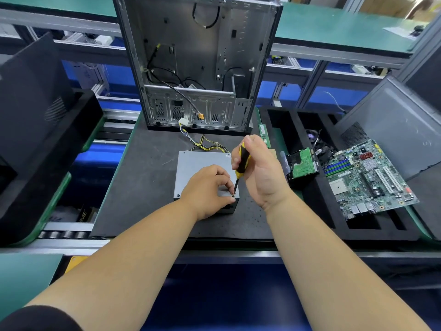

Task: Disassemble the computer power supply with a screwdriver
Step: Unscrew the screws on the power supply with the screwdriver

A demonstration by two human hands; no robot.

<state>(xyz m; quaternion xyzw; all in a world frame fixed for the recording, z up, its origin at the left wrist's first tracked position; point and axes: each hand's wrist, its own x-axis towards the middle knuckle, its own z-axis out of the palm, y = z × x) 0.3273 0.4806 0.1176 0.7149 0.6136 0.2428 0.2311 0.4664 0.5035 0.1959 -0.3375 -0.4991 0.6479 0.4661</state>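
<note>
A grey metal power supply (pixel 198 163) lies flat on the black mat (pixel 143 187), its yellow and black cables (pixel 207 144) trailing back toward the case. My right hand (pixel 260 173) grips a yellow and black screwdriver (pixel 242 161), held nearly upright with its tip at the supply's near right corner. My left hand (pixel 207 189) rests on the supply's near edge, its fingertips pinched around the tip of the screwdriver shaft. The screw itself is hidden by my fingers.
An open, emptied computer case (pixel 198 63) stands upright behind the supply. A black foam tray (pixel 310 211) on the right holds a motherboard (pixel 367 177), a hard drive (pixel 301 163) and a fan. Dark side panels lean at the left (pixel 35 103) and right (pixel 393 125).
</note>
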